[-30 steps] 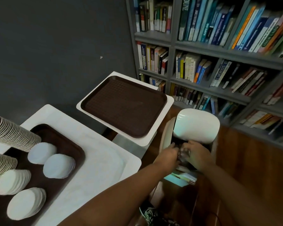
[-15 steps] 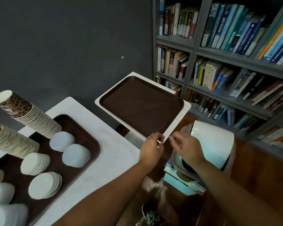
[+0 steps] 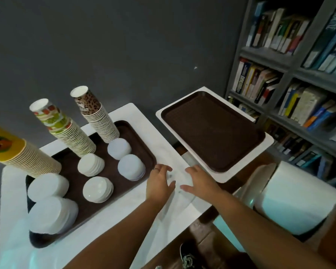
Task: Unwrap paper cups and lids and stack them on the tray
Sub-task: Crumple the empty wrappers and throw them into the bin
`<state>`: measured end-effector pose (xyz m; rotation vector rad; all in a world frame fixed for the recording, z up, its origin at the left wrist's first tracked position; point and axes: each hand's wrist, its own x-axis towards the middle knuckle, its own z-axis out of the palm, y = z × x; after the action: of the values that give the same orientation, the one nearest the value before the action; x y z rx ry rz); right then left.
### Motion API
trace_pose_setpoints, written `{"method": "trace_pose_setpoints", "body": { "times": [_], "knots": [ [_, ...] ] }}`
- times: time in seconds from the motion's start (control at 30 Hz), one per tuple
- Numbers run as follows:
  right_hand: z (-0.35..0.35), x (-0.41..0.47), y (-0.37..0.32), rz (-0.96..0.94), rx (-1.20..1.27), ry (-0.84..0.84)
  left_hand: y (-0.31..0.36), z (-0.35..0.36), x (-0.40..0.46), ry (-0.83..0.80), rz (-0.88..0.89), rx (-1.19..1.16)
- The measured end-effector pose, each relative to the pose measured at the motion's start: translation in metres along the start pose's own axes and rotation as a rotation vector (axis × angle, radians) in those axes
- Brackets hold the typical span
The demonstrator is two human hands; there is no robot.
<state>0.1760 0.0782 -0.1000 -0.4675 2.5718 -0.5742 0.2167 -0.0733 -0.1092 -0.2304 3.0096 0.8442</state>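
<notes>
A brown tray (image 3: 144,152) on the left white table (image 3: 163,133) carries three tall stacks of paper cups: leopard-print (image 3: 97,115), green-and-red (image 3: 66,131) and yellow (image 3: 17,152). Several piles of white lids (image 3: 131,166) lie in front of the cups on the same tray. My left hand (image 3: 159,181) and my right hand (image 3: 199,180) hover flat, fingers spread, over the bare table top just right of that tray. Neither hand holds anything. A second brown tray (image 3: 211,129) with nothing on it sits on another white table to the right.
A white bin with a swing lid (image 3: 291,199) stands on the wooden floor at the right, below the right table. A grey bookshelf full of books (image 3: 291,74) fills the right wall. A dark shoe (image 3: 186,257) shows at the bottom.
My hands have left the bin at the right, risen past the right table's edge and moved left over the left table. The view has swung left, bringing the cup stacks into sight.
</notes>
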Motion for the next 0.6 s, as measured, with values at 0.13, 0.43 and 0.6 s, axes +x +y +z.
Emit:
{"method": "trace_pose_setpoints", "body": {
  "times": [0.13,0.43,0.6],
  "knots": [
    [0.011,0.007,-0.018,0.013,0.029,-0.032,-0.028,-0.006,-0.008,-0.126,0.002,0.130],
    [0.019,0.025,-0.045,0.089,0.037,-0.072,-0.049,-0.011,-0.022,-0.379,0.019,0.217],
    [-0.007,0.036,-0.063,0.029,0.187,0.038,-0.045,-0.034,-0.017,-0.164,0.012,0.018]
  ]
}}
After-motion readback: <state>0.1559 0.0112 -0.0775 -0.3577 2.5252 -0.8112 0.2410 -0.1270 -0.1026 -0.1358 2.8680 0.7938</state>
